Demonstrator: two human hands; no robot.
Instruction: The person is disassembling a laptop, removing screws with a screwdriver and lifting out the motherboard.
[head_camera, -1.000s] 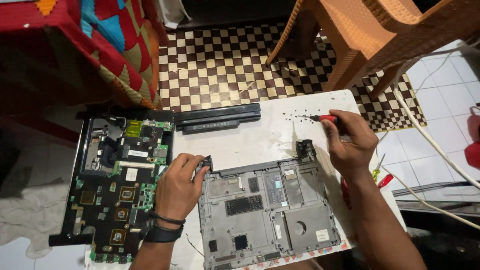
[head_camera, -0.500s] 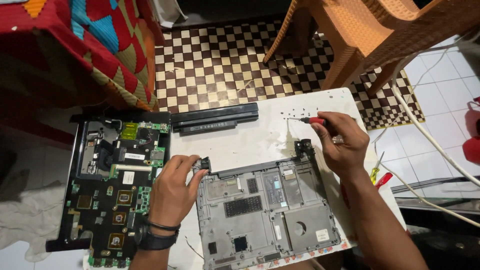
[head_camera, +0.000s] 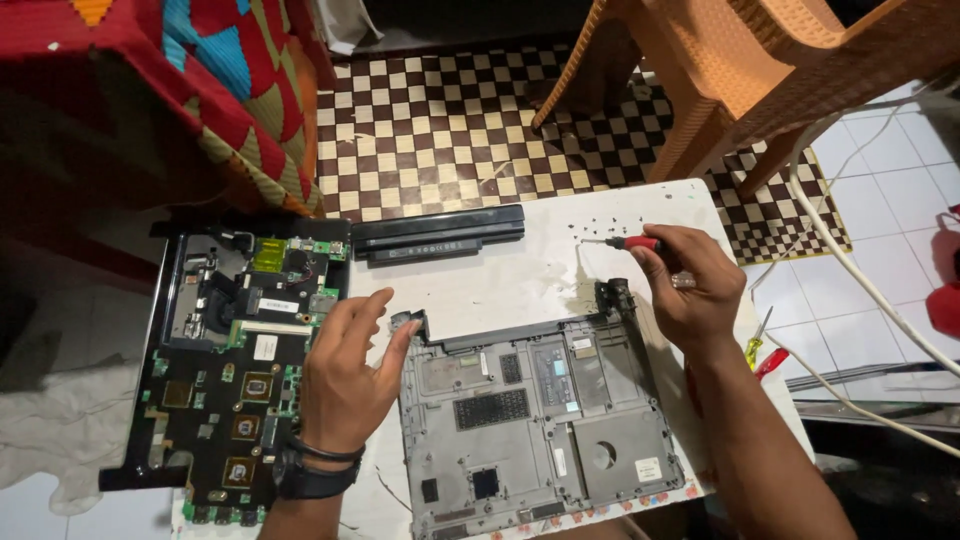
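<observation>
A small screwdriver (head_camera: 625, 242) with a red handle is held in the right hand (head_camera: 690, 285). The fingers are curled shut around the handle, so only the front bit of red can be seen. Its long line runs flat across the board, from right to left, and the thin metal tip is pointed to the left, toward a scatter of tiny black screws (head_camera: 615, 226) lying on the white board (head_camera: 500, 285) (they are just beside and above the tip).

A grey laptop bottom case (head_camera: 545, 420) is laid flat on the white board, near its front edge. It is seen from the inside, with flat panels, a dark vent grid and a round mark. Its long side runs left to right. Two black hinge posts are stuck up at its back corners.

The left hand (head_camera: 345, 375) is laid flat with the fingers open and spread, and nothing is held in it. Its fingertips are rested at the left back corner of the grey case, by the hinge post. A dark watch (head_camera: 305, 482) is worn on that wrist.

A dark circuit board in a black frame (head_camera: 235, 370) is laid to the left. A long black battery (head_camera: 437, 234) is laid behind, pointed left to right.
</observation>
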